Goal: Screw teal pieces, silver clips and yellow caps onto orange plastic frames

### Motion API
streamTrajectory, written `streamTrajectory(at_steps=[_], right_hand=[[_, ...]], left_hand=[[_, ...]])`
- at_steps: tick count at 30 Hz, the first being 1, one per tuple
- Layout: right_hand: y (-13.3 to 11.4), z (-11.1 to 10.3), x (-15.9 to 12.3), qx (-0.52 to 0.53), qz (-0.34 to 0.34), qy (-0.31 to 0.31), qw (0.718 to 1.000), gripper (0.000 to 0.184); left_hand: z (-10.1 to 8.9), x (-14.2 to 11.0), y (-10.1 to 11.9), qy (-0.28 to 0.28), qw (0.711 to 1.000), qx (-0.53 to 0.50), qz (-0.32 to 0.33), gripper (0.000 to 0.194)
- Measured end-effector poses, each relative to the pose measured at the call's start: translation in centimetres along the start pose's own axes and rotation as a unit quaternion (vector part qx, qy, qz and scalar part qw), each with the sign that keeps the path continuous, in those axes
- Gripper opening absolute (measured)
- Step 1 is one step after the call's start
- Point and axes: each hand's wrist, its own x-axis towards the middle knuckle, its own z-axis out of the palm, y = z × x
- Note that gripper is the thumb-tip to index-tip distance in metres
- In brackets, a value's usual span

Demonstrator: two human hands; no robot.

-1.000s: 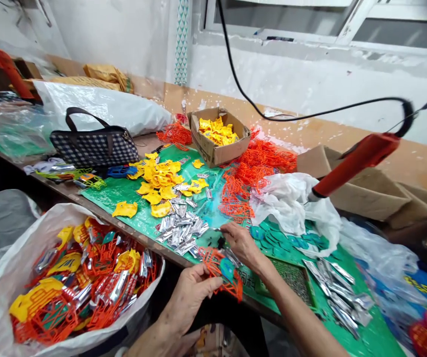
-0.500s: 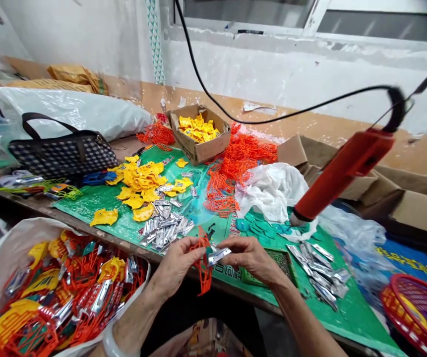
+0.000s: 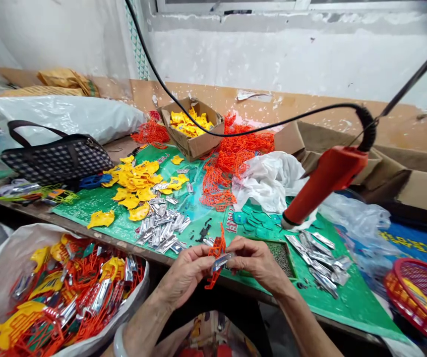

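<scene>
Just past the table's front edge, my left hand (image 3: 185, 275) pinches an orange plastic lattice piece (image 3: 218, 246) held roughly upright. My right hand (image 3: 254, 260) grips a shiny silver part (image 3: 222, 261) by its end, pressed against the lattice; my left fingertips touch it too. Whether the two are joined, I cannot tell. Behind my hands lie a heap of silver parts (image 3: 163, 228) and small black pieces (image 3: 205, 231). Near my right hand is a green tray (image 3: 291, 261) of tiny metal bits. A red electric screwdriver (image 3: 321, 186) hangs tip down above the table's right side.
A white-lined sack (image 3: 141, 292) of orange, yellow and silver pieces stands at lower left. Yellow parts (image 3: 137, 178), a carton (image 3: 198, 148), orange lattices (image 3: 243, 148), green pieces (image 3: 260, 223) and more silver parts (image 3: 319, 263) cover the table. A red basket (image 3: 417, 297) sits right.
My hands have come closer together, and the silver part now sits against the orange lattice piece. The view has shifted slightly; the hanging screwdriver appears further left.
</scene>
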Motion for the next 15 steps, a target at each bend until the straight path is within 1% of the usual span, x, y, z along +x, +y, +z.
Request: streamTrajectory(at_steps=[2, 5, 8, 10, 12, 15], right_hand=[[0.1, -0.3, -0.4, 0.015, 0.002, -0.01, 1.0, 0.015], [0.0, -0.8, -1.0, 0.019, 0.01, -0.027, 0.999, 0.014], [-0.3, -1.1, -1.7, -0.03, -0.003, -0.052, 0.998, 0.012], [-0.5, -1.0, -2.0, -0.096, -0.044, -0.068, 0.992, 0.011], [-0.6, -0.5, -2.3, -0.178, -0.099, -0.062, 0.977, 0.01], [-0.4, 0.5, -2.7, -0.287, -0.186, -0.003, 0.939, 0.007]], left_hand=[[0.2, -0.1, 0.1, 0.009, 1.0, 0.019, 0.005, 0.013], [0.3, -0.1, 0.1, 0.002, 0.998, 0.058, 0.01, 0.015], [0.1, 0.0, -0.1, -0.005, 0.994, 0.104, 0.014, 0.017], [0.1, 0.0, -0.3, -0.009, 0.987, 0.159, 0.021, 0.018], [0.4, -0.2, -0.4, -0.019, 0.97, 0.238, 0.041, 0.021], [1.1, -0.7, -0.2, -0.041, 0.929, 0.352, 0.101, 0.025]])
